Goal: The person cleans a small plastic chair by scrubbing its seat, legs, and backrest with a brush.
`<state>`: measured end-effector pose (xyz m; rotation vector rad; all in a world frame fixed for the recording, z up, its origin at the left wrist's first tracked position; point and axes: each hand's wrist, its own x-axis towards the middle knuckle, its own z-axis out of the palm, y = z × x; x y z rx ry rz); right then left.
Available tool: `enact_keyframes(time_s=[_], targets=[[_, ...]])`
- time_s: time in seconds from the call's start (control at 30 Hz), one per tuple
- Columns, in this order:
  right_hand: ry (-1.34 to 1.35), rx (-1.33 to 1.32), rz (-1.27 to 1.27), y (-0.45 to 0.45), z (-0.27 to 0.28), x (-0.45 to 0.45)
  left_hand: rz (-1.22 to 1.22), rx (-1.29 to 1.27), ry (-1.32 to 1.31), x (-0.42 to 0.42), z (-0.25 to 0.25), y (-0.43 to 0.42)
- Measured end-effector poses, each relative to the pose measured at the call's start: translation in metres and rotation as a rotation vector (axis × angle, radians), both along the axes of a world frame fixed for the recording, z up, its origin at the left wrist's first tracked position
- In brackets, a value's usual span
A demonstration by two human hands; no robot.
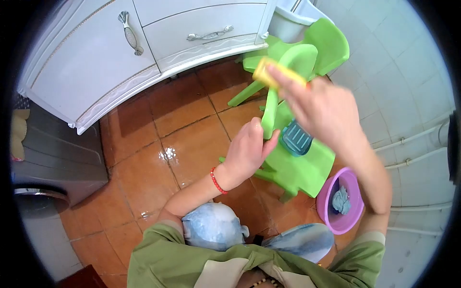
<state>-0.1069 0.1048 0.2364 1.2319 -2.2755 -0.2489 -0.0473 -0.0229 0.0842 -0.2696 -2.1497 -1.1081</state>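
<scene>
My left hand (246,151) is closed around the near end of the green backrest (270,117) of a small plastic chair. My right hand (324,108), smeared by motion, grips a yellow block-shaped scrubber (277,76) over the upper part of that backrest. The scrubber is too blurred to tell whether it is a brush or a sponge, and its underside is hidden. On the green seat (307,173), below my right hand, lies a teal slotted soap dish (296,138).
Behind stands another green chair (329,45), near a white bin (288,26). A pink basin (324,201) with a bluish cloth (341,200) sits at the right, near wall pipes (418,158). White cabinets (91,62) and a grey washing machine (62,149) border the wet tiled floor (139,177).
</scene>
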Motion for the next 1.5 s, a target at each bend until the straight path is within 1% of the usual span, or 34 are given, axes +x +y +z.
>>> enact_keyframes(time_s=[0.03, 0.07, 0.1, 0.17, 0.2, 0.27, 0.3, 0.37, 0.4, 0.47, 0.5, 0.53, 0.6, 0.63, 0.67, 0.73, 0.8, 0.83, 0.87, 0.93, 0.97, 1.0, 1.03, 1.07, 1.17, 1.27, 1.3, 1.4, 1.43, 1.5], targets=[[-0.036, 0.060, -0.005, 0.006, 0.002, 0.027, -0.026, -0.014, 0.045, -0.001, -0.001, 0.000], [-0.073, 0.116, -0.012, 0.009, 0.003, 0.038, -0.054, -0.031, 0.089, -0.003, -0.002, -0.002], [-0.089, 0.111, 0.008, 0.010, 0.003, 0.036, -0.083, -0.050, 0.128, -0.005, -0.002, -0.004], [-0.127, 0.098, 0.050, 0.014, 0.003, 0.031, -0.024, -0.017, 0.106, -0.005, -0.003, 0.001], [-0.087, 0.061, 0.015, 0.010, 0.003, 0.017, 0.008, -0.001, 0.096, -0.004, -0.003, 0.003], [-0.012, -0.020, -0.059, -0.001, 0.001, -0.018, -0.015, 0.018, -0.062, 0.002, 0.002, 0.001], [-0.012, -0.023, -0.043, -0.003, 0.002, -0.020, -0.023, 0.027, -0.136, 0.003, 0.004, -0.001], [-0.015, -0.029, -0.008, -0.006, 0.004, -0.023, -0.013, 0.017, -0.058, 0.000, 0.003, -0.001], [-0.027, 0.004, 0.031, -0.003, 0.004, -0.012, -0.011, 0.017, -0.019, -0.002, 0.002, -0.001], [-0.052, 0.080, 0.107, 0.008, 0.005, 0.025, -0.090, 0.006, 0.051, -0.005, -0.003, -0.004], [-0.094, 0.153, 0.077, 0.007, 0.010, 0.033, -0.093, 0.005, 0.050, -0.005, -0.003, -0.003], [-0.085, 0.127, 0.077, 0.006, 0.013, 0.028, -0.096, 0.005, 0.050, -0.006, -0.002, -0.003], [-0.073, 0.078, 0.079, -0.003, 0.020, 0.006, -0.028, 0.018, -0.024, -0.003, 0.004, 0.000], [-0.080, 0.083, 0.016, -0.012, 0.025, -0.005, -0.019, 0.014, -0.025, -0.002, 0.004, 0.000], [-0.024, 0.093, 0.032, -0.017, 0.026, -0.017, -0.011, 0.011, -0.027, -0.001, 0.003, 0.000], [-0.013, 0.178, 0.062, -0.021, 0.031, -0.010, -0.007, 0.011, 0.003, -0.002, 0.001, -0.002], [-0.030, 0.238, 0.106, -0.020, 0.022, 0.026, -0.020, 0.025, 0.059, -0.004, -0.004, -0.001], [-0.039, 0.267, 0.126, -0.019, 0.019, 0.037, -0.061, 0.023, -0.020, -0.005, -0.006, -0.001], [-0.056, 0.243, 0.136, -0.019, 0.019, 0.035, -0.106, 0.017, -0.101, -0.006, -0.009, -0.003], [-0.101, 0.189, 0.152, -0.020, 0.020, 0.024, -0.116, 0.014, -0.159, -0.004, -0.007, -0.004], [-0.082, 0.225, 0.055, -0.022, 0.028, 0.011, -0.075, 0.020, -0.127, -0.004, 0.000, -0.002], [-0.124, 0.188, -0.032, -0.027, 0.032, -0.005, -0.034, 0.027, -0.095, -0.002, 0.006, -0.001], [-0.112, 0.153, 0.020, -0.030, 0.031, -0.018, -0.031, 0.046, -0.157, 0.000, 0.009, -0.002], [-0.098, 0.117, 0.073, -0.032, 0.029, -0.025, -0.040, 0.059, -0.163, 0.000, 0.008, -0.002], [-0.135, 0.238, 0.041, -0.032, 0.034, 0.010, -0.057, 0.083, -0.164, 0.001, 0.010, -0.003], [-0.167, 0.174, 0.064, -0.021, 0.031, 0.012, -0.064, 0.092, -0.158, 0.001, 0.014, -0.001], [-0.185, 0.197, 0.004, -0.025, 0.033, 0.005, -0.056, 0.093, -0.168, 0.001, 0.012, 0.000], [-0.051, 0.094, 0.009, -0.032, 0.026, -0.035, -0.068, 0.079, -0.205, 0.001, 0.011, -0.003], [-0.105, 0.053, 0.020, -0.033, 0.025, -0.040, -0.079, 0.074, -0.219, 0.002, 0.011, -0.005], [-0.118, 0.119, -0.027, -0.029, 0.023, -0.019, -0.068, 0.069, -0.180, 0.003, 0.010, -0.004]])
